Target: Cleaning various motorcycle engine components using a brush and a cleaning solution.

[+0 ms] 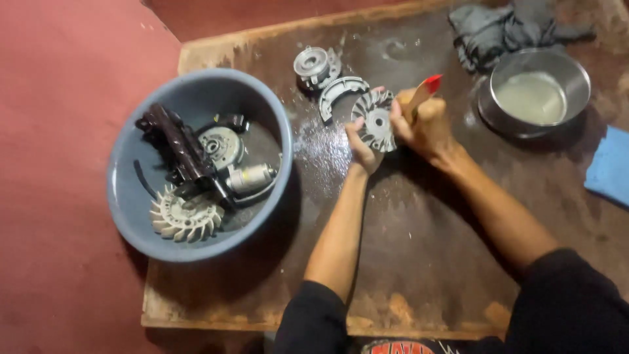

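Left hand: your left hand [362, 147] grasps the round grey metal finned disc [376, 121] by its lower edge, thumb and fingers pinching it upright, tilted over the wet board.
Right hand: your right hand [422, 124] is clenched around the wooden-handled brush with a red tip [422, 94], pressed against the disc's right side.
Finned disc: it is held just above the dark wet wooden board [406, 223], not resting on it, near the curved grey metal shoe [341, 92] and the grey round hub part [316, 65].
Slip risk: the pinch covers only one edge, and the board glistens with liquid; a hard brush stroke could twist the disc out of your fingers.
Fin risk: your fingertips sit close to the fins, so a slip could scrape them.
Splash risk: the steel bowl of cloudy liquid [534, 92] stands just beyond your right hand; a wide elbow swing could tip it toward the blue cloth [609, 167].
Left side: the blue plastic basin of parts [196, 164] overhangs the board's edge and could be nudged off.
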